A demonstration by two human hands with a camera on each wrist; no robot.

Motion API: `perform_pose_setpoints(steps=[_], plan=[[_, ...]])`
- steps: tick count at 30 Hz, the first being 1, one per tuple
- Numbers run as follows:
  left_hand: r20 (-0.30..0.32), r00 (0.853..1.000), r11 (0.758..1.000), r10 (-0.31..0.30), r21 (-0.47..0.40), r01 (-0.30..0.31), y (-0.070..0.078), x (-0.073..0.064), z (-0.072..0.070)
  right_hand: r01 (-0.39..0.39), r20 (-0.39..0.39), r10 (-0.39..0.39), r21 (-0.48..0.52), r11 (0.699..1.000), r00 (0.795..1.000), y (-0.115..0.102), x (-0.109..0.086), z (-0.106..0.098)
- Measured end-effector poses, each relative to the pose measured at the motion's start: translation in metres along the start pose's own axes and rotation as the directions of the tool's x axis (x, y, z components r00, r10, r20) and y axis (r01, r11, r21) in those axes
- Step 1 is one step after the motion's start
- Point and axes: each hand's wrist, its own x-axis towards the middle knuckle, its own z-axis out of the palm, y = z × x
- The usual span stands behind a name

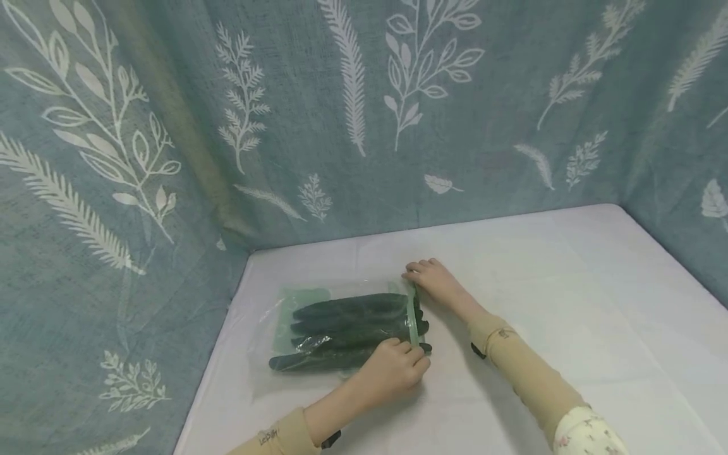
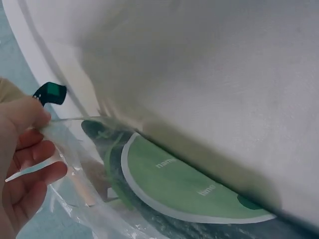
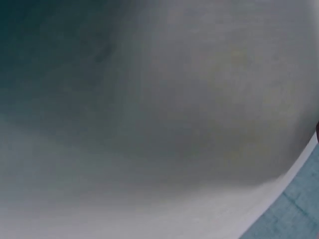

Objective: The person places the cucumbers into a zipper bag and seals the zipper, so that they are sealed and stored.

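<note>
A clear plastic zip bag (image 1: 283, 328) lies flat on the table with several long dark green cucumbers (image 1: 349, 307) side by side in it. Their right ends reach past the green strip (image 1: 412, 316) along the bag's mouth. My left hand (image 1: 392, 365) pinches the near corner of that mouth. At the far corner, the fingers of my right hand (image 1: 435, 281) grip the other end of the strip. In the left wrist view, thumb and fingers of the left hand (image 2: 27, 159) hold the plastic edge beside a green printed label (image 2: 174, 186). The right wrist view shows mostly blurred tabletop.
A white cloth covers the table (image 1: 546, 303), which runs on to the right of the bag. Blue-green curtains (image 1: 489, 120) with white leaf prints hang along the table's back and both sides.
</note>
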Motion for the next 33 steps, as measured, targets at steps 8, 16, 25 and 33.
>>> perform_pose_setpoints(steps=[8,16,25,33], plan=[[-0.052,0.993,0.991,-0.108,-0.087,0.103,-0.017,-0.003,-0.021,0.081,-0.073,-0.09,-0.125,0.989,0.993,0.002,0.003,-0.007],[-0.296,0.886,0.921,-0.357,-0.27,0.281,-0.061,-0.006,-0.073,0.018,-0.228,-0.006,0.05,0.999,0.974,0.005,-0.008,-0.06],[-0.501,0.534,0.724,-0.68,-0.571,0.387,-0.122,-0.014,-0.115,-0.102,-0.45,0.36,0.503,0.859,0.817,0.014,-0.025,-0.145],[-0.289,0.366,0.43,-0.885,-0.81,0.399,-0.15,-0.011,-0.112,-0.011,-0.536,0.506,0.679,0.734,0.676,-0.003,-0.037,-0.181]])
